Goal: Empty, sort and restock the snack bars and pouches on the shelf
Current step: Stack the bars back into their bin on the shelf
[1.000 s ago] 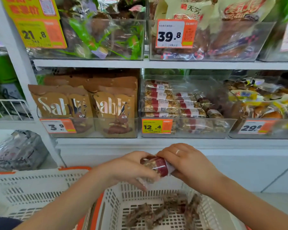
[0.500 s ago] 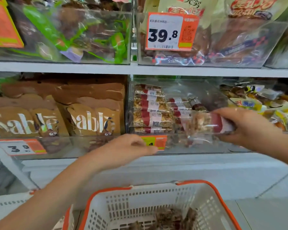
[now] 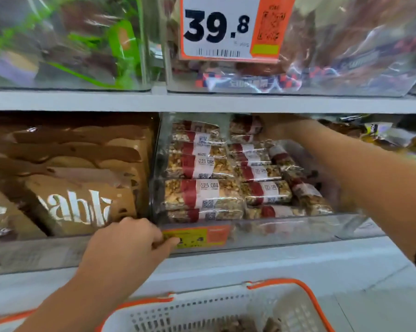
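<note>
right hand (image 3: 277, 127): now reaching deep into the clear bin (image 3: 298, 226), gripping a snack bar (image 3: 245, 130) it was holding out front half a second ago, setting it atop the back stack.
left hand (image 3: 130, 238): curling its fingers on the bin's front edge, by the price tag (image 3: 202, 236), steadying it.
basket (image 3: 226, 310): sitting below, more bars waiting.
meaning: restocking is under way.

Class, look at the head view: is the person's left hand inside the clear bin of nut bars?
No. The left hand rests on the front edge of the clear bin, beside its orange price tag.
</note>
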Demonstrator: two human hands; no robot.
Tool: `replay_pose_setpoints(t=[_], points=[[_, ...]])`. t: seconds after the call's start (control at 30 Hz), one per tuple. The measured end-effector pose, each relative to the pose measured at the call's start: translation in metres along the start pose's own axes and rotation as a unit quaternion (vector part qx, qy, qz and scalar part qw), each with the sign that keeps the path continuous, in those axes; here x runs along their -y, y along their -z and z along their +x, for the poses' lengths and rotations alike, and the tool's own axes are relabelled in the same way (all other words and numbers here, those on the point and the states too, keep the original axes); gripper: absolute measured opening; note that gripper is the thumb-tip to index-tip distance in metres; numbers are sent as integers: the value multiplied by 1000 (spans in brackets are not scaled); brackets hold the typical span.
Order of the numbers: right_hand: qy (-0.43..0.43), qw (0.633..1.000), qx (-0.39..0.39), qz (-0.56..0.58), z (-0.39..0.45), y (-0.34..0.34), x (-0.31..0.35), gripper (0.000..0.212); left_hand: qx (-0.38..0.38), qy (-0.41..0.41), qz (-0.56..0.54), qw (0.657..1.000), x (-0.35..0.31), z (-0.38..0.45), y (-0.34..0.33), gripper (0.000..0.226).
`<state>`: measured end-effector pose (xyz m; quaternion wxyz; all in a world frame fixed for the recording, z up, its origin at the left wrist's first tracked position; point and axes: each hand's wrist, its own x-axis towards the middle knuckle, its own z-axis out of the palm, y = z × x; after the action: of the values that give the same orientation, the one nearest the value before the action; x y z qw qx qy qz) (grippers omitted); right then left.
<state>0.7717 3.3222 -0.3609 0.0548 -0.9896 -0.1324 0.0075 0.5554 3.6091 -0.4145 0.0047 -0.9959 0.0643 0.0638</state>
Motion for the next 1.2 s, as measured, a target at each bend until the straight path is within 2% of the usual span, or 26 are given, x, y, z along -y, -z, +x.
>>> replay_pose_setpoints(t=[0.1,0.2,0.23,0.33,0.4,0.53,0.6,0.87,1.07,1.2], points=[[-2,999,10,-32,16,-14,1,30,4,3,16,1000,0,2,2,63],[-10,999,1,-50,18,-21,1,23,-1,1,35,999,0,2,3,66],[-14,999,-7,-50,17,-22,0,27,-1,1,35,999,0,1,3,66],[-34,996,-62,-49,11,-24,-4,60,-10,-7,37,999,1,0,1,65],[-34,993,-100,-52,6,-26,-4,65,-15,-15,37,999,1,0,0,64],[-56,990,-112,70,6,-33,3,49,-26,-19,36,999,1,0,-1,64],[-52,986,-125,94,5,-32,7,49,-31,-18,36,999,1,0,0,65],[-44,982,-181,41,-10,-32,5,60,-34,-29,37,998,1,-2,1,64],[-44,979,-199,16,-19,-33,10,54,-49,-24,30,998,1,0,-2,64],[-40,980,-194,-9,-19,-36,4,40,-62,-24,16,998,1,-1,-4,63]])
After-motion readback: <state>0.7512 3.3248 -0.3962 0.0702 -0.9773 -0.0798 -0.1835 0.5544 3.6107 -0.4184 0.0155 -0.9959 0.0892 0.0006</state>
